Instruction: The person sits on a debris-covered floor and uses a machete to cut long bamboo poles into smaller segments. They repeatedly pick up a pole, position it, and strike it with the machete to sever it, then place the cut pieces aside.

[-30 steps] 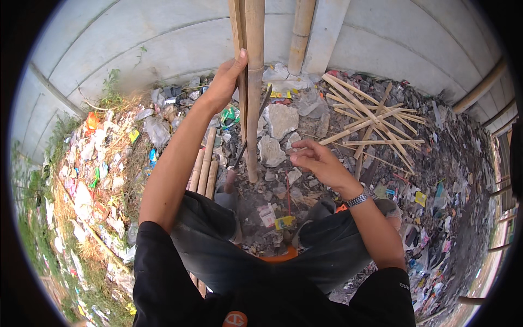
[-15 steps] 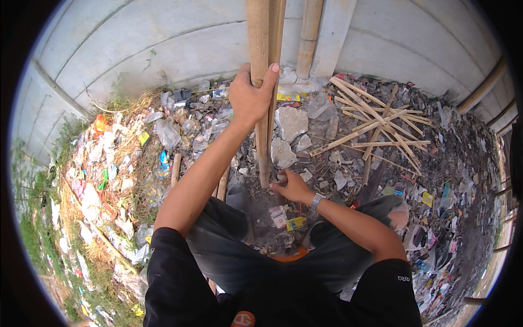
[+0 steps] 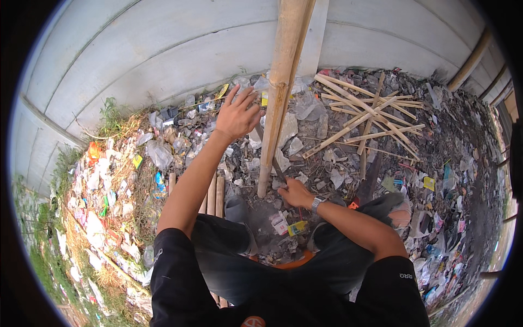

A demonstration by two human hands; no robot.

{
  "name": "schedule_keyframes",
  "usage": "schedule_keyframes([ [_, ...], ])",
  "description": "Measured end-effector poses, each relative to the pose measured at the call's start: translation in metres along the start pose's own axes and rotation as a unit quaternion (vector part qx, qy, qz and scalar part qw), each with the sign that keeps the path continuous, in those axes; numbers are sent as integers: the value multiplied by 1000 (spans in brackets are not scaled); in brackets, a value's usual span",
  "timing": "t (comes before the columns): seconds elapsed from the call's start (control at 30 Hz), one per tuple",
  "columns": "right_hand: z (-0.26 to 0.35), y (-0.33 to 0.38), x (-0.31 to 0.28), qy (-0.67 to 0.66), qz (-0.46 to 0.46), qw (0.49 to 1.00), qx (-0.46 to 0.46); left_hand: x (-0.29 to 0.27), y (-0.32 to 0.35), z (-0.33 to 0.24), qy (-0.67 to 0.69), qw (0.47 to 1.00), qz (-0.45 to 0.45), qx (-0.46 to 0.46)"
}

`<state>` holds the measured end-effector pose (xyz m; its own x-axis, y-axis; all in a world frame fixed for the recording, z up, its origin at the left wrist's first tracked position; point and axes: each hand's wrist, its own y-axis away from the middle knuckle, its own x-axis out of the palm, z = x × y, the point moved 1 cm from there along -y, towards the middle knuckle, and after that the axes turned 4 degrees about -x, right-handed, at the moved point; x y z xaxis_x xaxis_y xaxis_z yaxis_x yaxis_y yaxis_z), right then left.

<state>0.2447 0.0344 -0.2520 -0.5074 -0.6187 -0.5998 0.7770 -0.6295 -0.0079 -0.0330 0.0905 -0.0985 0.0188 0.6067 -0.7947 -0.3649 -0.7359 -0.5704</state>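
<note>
A bamboo pole [image 3: 285,71] stands nearly upright in front of me, its lower end close to the littered ground between my knees. My left hand [image 3: 237,114] is just left of the pole, open, with the fingers spread and apart from it. Low on the other side, my right hand [image 3: 297,193] is closed round the handle of a machete [image 3: 279,170]. Its narrow dark blade slants up to the left and passes behind the pole, which hides its middle. The far end of the blade shows below my left fingers.
Split bamboo strips [image 3: 370,111] lie crossed in a heap at the right. Several bamboo lengths [image 3: 219,197] rest beside my left leg. A pale panel wall [image 3: 180,60] rises behind. Plastic litter and broken concrete [image 3: 289,128] cover the ground.
My left hand has let go of the pole and moved slightly down and left, its fingers spreading. The pole now leans a little, and the machete blade shows across behind it.
</note>
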Motion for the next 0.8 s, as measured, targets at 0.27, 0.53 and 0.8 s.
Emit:
schedule_keyframes([
  [0.27, -19, -20, -13, -33, 29, 996, 82, 14, 5, 27, -40, 986, 79, 140],
  [0.53, -27, -52, 22, -51, -109, 988, 96, 23, 53, 52, -57, 996, 50, 55],
  [0.8, 4, -28, 52, -41, -190, 970, 145, -3, 94, 36, -5, 999, -24, 28],
])
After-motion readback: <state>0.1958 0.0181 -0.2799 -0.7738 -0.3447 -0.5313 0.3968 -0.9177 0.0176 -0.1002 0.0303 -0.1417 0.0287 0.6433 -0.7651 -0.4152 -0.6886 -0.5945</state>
